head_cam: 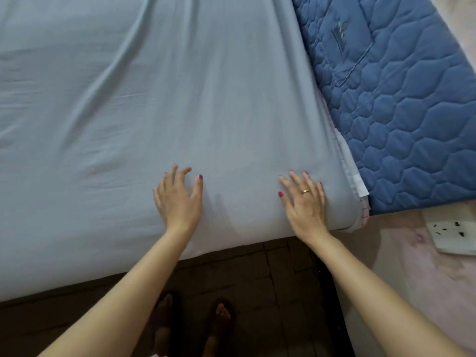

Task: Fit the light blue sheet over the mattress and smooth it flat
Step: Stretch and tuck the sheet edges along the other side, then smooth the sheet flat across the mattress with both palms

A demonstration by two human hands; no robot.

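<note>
The light blue sheet (154,104) covers the mattress and fills most of the head view, with long shallow creases running away from me. My left hand (177,199) rests palm down on it near the front edge, fingers spread. About a hand's width to the right, my right hand (305,202) lies flat with fingers apart, close to the wrapped front right corner (353,217). Neither hand holds any cloth. The mattress itself is hidden under the sheet, apart from a pale strip at that corner.
A dark blue quilted pad (401,99) stands against the sheet's right side. A white wall socket (450,233) sits on the pink wall at right. Dark floor tiles (270,292) and my feet in sandals (219,323) lie below the bed's front edge.
</note>
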